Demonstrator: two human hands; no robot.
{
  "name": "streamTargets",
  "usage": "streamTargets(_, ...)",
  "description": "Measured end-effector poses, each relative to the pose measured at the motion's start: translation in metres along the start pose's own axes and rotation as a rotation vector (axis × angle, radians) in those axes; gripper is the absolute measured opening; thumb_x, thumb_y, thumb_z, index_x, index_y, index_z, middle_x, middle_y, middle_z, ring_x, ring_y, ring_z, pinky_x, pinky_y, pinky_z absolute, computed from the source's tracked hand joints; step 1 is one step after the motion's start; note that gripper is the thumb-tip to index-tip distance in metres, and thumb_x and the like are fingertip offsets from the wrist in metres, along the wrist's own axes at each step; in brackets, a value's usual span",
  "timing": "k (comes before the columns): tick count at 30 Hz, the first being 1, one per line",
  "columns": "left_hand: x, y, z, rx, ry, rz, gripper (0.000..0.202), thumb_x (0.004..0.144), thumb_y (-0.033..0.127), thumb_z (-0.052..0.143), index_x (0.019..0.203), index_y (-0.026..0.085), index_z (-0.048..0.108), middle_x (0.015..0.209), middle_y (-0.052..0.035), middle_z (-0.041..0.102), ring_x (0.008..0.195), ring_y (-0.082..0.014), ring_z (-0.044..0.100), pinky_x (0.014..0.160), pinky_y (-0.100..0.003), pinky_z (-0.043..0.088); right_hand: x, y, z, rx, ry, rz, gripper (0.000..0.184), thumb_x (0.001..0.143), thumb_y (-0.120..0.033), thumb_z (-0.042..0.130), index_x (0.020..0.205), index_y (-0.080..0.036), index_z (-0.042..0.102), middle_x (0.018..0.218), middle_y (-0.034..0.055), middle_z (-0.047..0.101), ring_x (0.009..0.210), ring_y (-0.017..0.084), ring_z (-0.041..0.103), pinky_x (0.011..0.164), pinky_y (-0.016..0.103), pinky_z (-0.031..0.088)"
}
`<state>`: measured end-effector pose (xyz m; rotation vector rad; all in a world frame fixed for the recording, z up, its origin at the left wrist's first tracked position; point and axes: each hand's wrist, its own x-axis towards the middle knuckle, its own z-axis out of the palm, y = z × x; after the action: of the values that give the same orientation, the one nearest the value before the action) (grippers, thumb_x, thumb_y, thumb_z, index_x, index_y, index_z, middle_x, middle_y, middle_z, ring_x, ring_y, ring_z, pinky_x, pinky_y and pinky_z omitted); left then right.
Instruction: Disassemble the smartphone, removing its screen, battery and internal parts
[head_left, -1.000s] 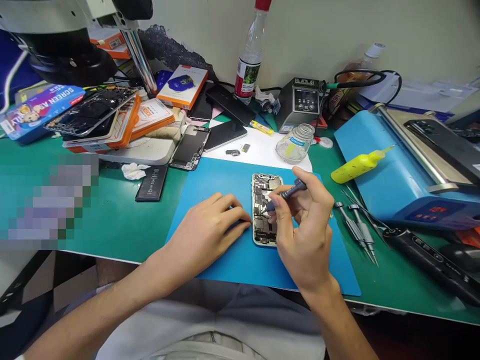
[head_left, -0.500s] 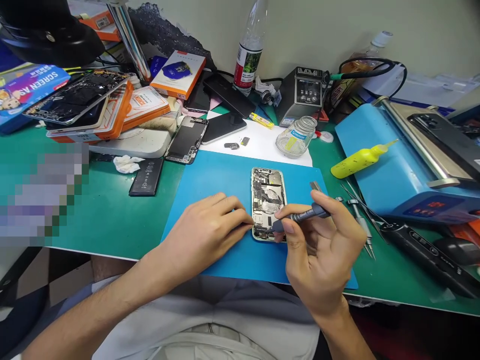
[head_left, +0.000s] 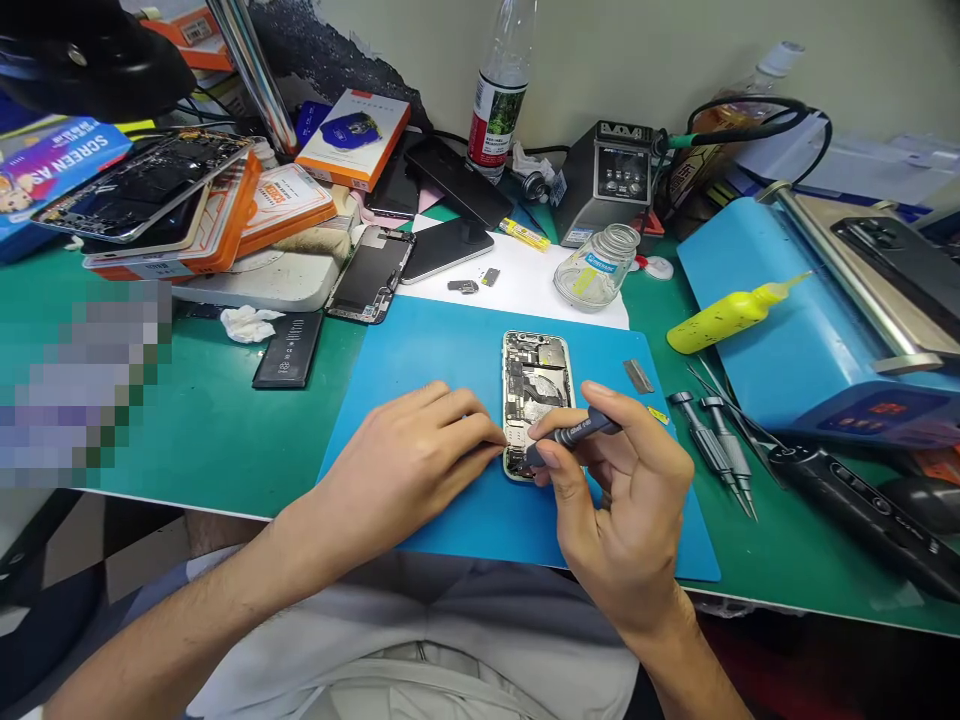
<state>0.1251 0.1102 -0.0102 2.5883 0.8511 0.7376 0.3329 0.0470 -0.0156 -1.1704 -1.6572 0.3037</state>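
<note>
An opened phone (head_left: 537,392) lies on the blue mat (head_left: 420,365), its inner boards and ribbon cables exposed. My left hand (head_left: 420,450) rests beside it, palm down, with bent fingers together and their tips gripping the phone's lower left edge. Between the thumb and fingers of my right hand (head_left: 630,490) is a short dark screwdriver (head_left: 576,434), slanting down to the left over the phone's lower end. Its tip is partly hidden by my fingers. A small grey metal strip (head_left: 638,376) lies on the mat to the right.
Two grey screwdrivers (head_left: 711,445) and a black pen-like tool (head_left: 862,510) lie at right, before a blue machine (head_left: 810,340) bearing a yellow bottle (head_left: 735,318). Behind the mat stand a glass jar (head_left: 598,268) and a phone screen (head_left: 370,274). A black battery (head_left: 289,350) lies left.
My right hand and the screwdriver have shifted left and inward over the phone's lower end, uncovering the metal strip. My left hand stays at the phone's edge. The view has tilted slightly.
</note>
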Motion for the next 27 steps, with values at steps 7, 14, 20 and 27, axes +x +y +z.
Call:
streamTargets(7, -0.0004, 0.0003, -0.0011, -0.002, -0.038, -0.024, 0.020, 0.116, 0.028, 0.058, 0.107, 0.020, 0.074, 0.105, -0.0030, 0.077, 0.088, -0.0209, 0.062, 0.081, -0.038, 0.049, 0.0002, -0.0017, -0.0011, -0.079, 0.066, 0.006, 0.051, 0.102, -0.009, 0.072, 0.149, -0.024, 0.056, 0.117, 0.0099, 0.079, 0.080, 0.017, 0.080, 0.064, 0.031, 0.071)
streamTargets(14, -0.0006, 0.0004, -0.0008, -0.002, -0.042, -0.025, 0.021, 0.117, 0.028, 0.057, 0.107, 0.020, 0.074, 0.106, -0.0030, 0.076, 0.088, -0.0204, 0.063, 0.081, -0.038, 0.048, -0.0005, 0.0007, -0.0001, -0.088, 0.040, -0.020, 0.053, 0.104, -0.010, 0.070, 0.152, -0.026, 0.053, 0.125, 0.0116, 0.078, 0.084, 0.018, 0.082, 0.064, 0.030, 0.071)
streamTargets(20, -0.0002, 0.0006, -0.0012, -0.011, -0.043, -0.029, 0.020, 0.116, 0.027, 0.058, 0.107, 0.019, 0.073, 0.105, -0.0031, 0.076, 0.088, -0.0208, 0.062, 0.080, -0.038, 0.048, -0.0018, 0.0015, 0.0000, -0.075, 0.043, -0.021, 0.055, 0.103, -0.009, 0.071, 0.152, -0.026, 0.053, 0.123, 0.0111, 0.078, 0.092, 0.020, 0.083, 0.066, 0.030, 0.072)
streamTargets(27, 0.0001, 0.0005, -0.0001, -0.012, -0.043, -0.029, 0.022, 0.117, 0.028, 0.055, 0.107, 0.020, 0.073, 0.106, -0.0036, 0.076, 0.089, -0.0207, 0.062, 0.082, -0.038, 0.048, -0.0030, 0.0033, 0.0007, -0.109, 0.037, -0.044, 0.061, 0.104, -0.008, 0.069, 0.158, -0.027, 0.049, 0.130, 0.0123, 0.077, 0.099, 0.022, 0.083, 0.068, 0.032, 0.073)
